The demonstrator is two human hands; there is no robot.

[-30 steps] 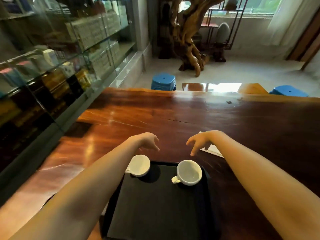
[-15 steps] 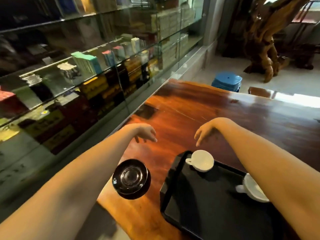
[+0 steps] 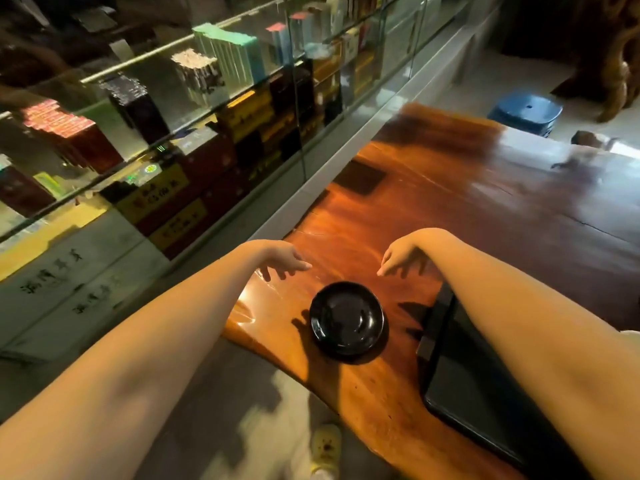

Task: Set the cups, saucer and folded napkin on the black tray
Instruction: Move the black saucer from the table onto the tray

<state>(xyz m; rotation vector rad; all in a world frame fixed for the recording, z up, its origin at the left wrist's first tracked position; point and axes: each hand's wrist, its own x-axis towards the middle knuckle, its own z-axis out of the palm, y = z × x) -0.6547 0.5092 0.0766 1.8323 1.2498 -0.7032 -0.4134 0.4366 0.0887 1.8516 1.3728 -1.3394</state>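
Observation:
A glossy black saucer (image 3: 347, 318) lies on the wooden table (image 3: 467, 209), near its left end. The black tray (image 3: 460, 386) sits to its right, mostly covered by my right forearm. My left hand (image 3: 284, 263) hovers beyond the saucer to its left, fingers apart and empty. Just beyond the saucer to its right, my right hand (image 3: 398, 258) hangs with fingers spread down, holding nothing. A sliver of white (image 3: 628, 336) shows at the right edge behind my arm; whether it is a cup I cannot tell. The napkin is out of view.
A glass display case (image 3: 207, 116) full of boxes runs along the table's left side. The table's left end drops to the floor, where a yellow shoe (image 3: 325, 448) shows. A blue stool (image 3: 526, 110) stands beyond the far edge.
The view has swung left, so the saucer is now central and the two white cups have slid out of sight. Both hands stay raised and empty, now over the saucer's far side.

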